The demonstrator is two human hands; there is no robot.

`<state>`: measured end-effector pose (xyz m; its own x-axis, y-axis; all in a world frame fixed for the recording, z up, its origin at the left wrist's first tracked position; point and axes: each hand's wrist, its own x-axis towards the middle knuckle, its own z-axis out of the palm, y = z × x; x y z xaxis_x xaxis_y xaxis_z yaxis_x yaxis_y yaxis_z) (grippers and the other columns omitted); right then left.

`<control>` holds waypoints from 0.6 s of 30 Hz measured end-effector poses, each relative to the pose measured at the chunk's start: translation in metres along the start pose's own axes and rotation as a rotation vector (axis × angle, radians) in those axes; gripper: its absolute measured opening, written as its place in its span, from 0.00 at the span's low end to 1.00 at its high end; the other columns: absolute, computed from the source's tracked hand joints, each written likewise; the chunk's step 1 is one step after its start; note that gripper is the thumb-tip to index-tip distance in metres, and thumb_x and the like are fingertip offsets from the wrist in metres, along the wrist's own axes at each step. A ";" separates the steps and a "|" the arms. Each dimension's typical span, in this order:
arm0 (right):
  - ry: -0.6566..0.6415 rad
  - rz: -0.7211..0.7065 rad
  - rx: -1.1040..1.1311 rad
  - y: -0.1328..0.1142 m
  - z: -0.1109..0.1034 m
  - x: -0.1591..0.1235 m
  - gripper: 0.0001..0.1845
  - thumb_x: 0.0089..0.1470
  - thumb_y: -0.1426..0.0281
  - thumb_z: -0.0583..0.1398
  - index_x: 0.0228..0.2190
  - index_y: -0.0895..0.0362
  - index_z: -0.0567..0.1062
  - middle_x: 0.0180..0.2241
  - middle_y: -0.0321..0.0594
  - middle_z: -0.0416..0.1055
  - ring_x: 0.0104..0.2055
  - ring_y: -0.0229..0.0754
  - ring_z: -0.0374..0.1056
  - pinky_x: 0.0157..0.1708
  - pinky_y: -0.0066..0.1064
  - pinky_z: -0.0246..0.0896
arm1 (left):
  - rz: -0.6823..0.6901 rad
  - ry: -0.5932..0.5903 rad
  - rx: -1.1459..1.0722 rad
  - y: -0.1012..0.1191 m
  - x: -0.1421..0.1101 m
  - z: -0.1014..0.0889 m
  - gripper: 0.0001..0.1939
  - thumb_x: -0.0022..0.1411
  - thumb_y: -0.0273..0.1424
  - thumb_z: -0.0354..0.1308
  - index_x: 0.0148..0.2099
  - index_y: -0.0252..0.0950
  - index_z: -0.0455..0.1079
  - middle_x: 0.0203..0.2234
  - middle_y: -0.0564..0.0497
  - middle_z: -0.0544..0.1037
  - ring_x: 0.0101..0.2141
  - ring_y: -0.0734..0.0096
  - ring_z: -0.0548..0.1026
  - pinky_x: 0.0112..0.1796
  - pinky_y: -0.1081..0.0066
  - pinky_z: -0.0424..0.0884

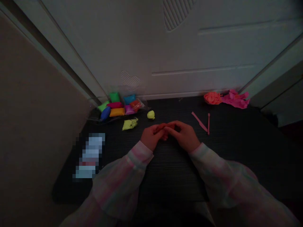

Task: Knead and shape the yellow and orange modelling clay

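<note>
Above the middle of the dark table, my left hand (151, 136) and my right hand (184, 135) meet with fingers curled. Between the fingertips sits a small piece of reddish modelling clay (162, 126), mostly covered by the fingers, so its shape is unclear. Just beyond my left hand lies a small yellow lump of clay (151, 114). Beside that, to the left, is a crumpled yellow packet (130, 124). Two pink modelling tools (200, 122) lie to the right of my right hand, their near ends close together.
A clear bag of colourful clay packets (117, 112) lies at the back left. A blurred-out bright screen (90, 156) is at the left. Crumpled orange wrapping (212, 98) and pink wrapping (236, 99) lie at the back right, by the white panel (177, 56) behind the table (236, 148).
</note>
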<state>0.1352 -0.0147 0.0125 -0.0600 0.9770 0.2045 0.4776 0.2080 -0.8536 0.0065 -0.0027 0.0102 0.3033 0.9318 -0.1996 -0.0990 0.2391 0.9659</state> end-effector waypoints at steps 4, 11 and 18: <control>0.055 0.030 0.021 0.000 -0.001 0.002 0.11 0.43 0.64 0.53 0.24 0.57 0.70 0.22 0.35 0.68 0.25 0.35 0.63 0.26 0.27 0.56 | -0.022 -0.024 -0.028 0.000 0.000 0.001 0.08 0.44 0.26 0.54 0.31 0.29 0.66 0.19 0.52 0.71 0.19 0.79 0.68 0.23 0.75 0.65; 0.187 0.111 0.073 0.003 -0.009 0.008 0.13 0.42 0.62 0.53 0.24 0.58 0.70 0.21 0.36 0.67 0.24 0.35 0.61 0.25 0.27 0.55 | -0.068 -0.021 -0.104 -0.002 0.002 0.000 0.10 0.44 0.26 0.54 0.33 0.29 0.66 0.18 0.51 0.72 0.19 0.77 0.69 0.23 0.75 0.65; 0.357 0.175 0.214 0.011 -0.021 0.014 0.14 0.41 0.60 0.53 0.23 0.59 0.70 0.17 0.33 0.62 0.19 0.31 0.57 0.19 0.24 0.52 | -0.061 0.077 -0.297 -0.002 0.006 -0.008 0.07 0.44 0.26 0.54 0.29 0.30 0.66 0.20 0.50 0.73 0.20 0.77 0.70 0.24 0.74 0.66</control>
<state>0.1580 0.0008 0.0158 0.3295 0.9290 0.1686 0.2595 0.0825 -0.9622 0.0005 0.0043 0.0058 0.2456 0.9286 -0.2783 -0.3587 0.3537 0.8638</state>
